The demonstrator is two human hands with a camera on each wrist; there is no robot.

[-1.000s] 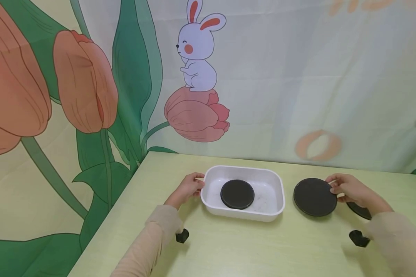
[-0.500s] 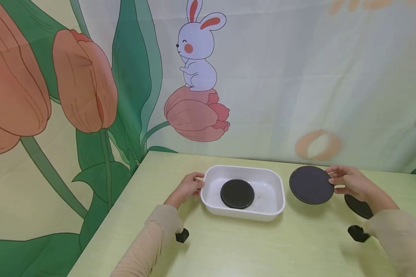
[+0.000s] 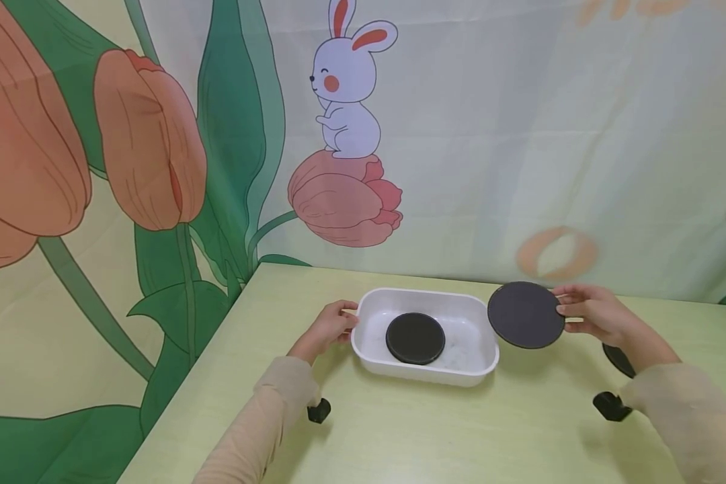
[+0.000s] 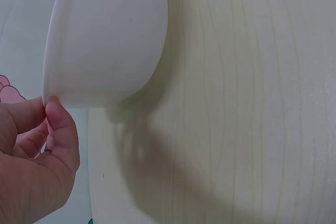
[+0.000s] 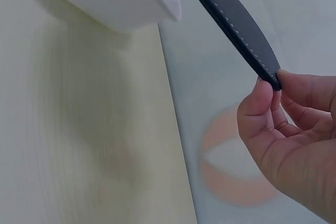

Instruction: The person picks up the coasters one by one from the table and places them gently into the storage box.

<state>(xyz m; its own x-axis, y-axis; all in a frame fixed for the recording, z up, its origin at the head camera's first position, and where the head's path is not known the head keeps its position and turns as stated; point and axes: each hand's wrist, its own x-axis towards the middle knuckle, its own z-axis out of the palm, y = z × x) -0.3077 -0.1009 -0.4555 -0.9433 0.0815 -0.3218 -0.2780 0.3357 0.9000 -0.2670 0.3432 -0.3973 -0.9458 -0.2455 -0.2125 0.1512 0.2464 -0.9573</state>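
A white rectangular basin stands on the table, and one round black coaster lies flat inside it, left of centre. At the basin's left end my left hand pinches the rim between thumb and fingers; the left wrist view shows this hand at the edge of the white wall. My right hand pinches a larger round coaster by its right edge. That coaster is tilted, raised above the table, and its left edge overlaps the basin's right rim in the head view. White stitching runs along its border.
Another dark round coaster lies on the table, partly hidden behind my right forearm. The pale wooden table ends at a printed cloth with a rabbit and tulips. Black wrist-worn pieces hang under both sleeves.
My right hand has lifted the larger coaster and carried it left and farther back, up to the basin's right end. The left hand and basin have stayed in place.
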